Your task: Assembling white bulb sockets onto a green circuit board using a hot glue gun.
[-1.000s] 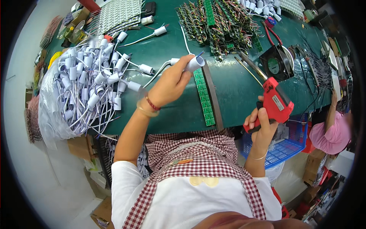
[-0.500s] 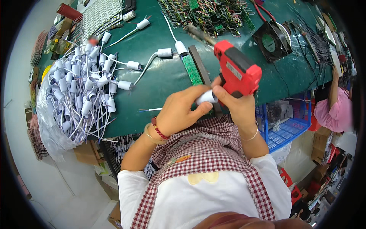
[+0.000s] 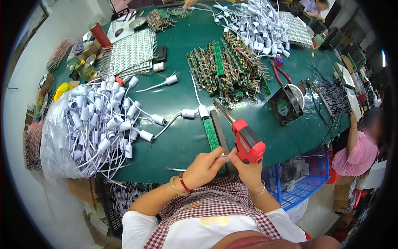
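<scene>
My left hand (image 3: 203, 169) is closed on a white cylindrical lamp holder (image 3: 223, 155), mostly hidden by my fingers. A white wire (image 3: 174, 169) with bare coloured ends sticks out left of that hand. In my right hand (image 3: 248, 171) is a red and black soldering gun (image 3: 248, 143), its long metal tip pointing up and away to the left. My right fingertips meet the lamp holder too. Just beyond my hands lies a strip of green circuit boards (image 3: 210, 135) beside a dark bar (image 3: 219, 132). Another lamp holder (image 3: 203, 111) stands at the strip's far end.
A bagged heap of white lamp holders (image 3: 103, 124) fills the left. Wired circuit boards (image 3: 228, 66) lie piled at the back middle. To the right are a black fan (image 3: 286, 105) and red-handled pliers (image 3: 277, 74). A blue crate (image 3: 296, 186) sits below the edge; a co-worker in pink (image 3: 355, 153) is beyond.
The view has tilted up, showing more of the table's far side. My fingers now cover more of the lamp holder. The soldering gun stays in my right hand.
</scene>
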Tool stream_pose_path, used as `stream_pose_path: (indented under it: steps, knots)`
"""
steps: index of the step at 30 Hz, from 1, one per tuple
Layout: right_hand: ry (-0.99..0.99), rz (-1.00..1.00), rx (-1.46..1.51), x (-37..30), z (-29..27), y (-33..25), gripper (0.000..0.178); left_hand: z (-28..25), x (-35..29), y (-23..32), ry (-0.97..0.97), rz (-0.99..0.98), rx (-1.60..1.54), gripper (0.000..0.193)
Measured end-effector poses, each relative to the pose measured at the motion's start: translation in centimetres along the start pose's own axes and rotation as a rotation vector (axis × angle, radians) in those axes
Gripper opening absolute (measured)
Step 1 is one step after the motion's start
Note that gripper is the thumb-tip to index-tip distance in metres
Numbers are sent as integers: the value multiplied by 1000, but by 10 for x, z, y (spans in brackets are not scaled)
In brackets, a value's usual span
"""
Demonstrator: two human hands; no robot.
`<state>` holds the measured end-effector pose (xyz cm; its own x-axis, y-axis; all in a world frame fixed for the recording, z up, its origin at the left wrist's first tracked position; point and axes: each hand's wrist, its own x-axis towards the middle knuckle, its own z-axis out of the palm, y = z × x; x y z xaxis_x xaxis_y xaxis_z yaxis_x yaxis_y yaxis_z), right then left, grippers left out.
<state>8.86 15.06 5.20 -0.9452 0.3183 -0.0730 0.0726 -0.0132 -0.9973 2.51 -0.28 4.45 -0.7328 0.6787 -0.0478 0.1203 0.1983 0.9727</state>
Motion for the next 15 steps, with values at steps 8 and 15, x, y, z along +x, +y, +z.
stream_pose_path:
  steps: [8, 15]
  knots:
    - [46, -150, -70, 7, 1, -2, 12, 8, 5, -1, 103, -109, -266, 14]
    - [9, -29, -97, 7, -3, 2, 9, 18, 7, -4, 247, 70, 71, 12]
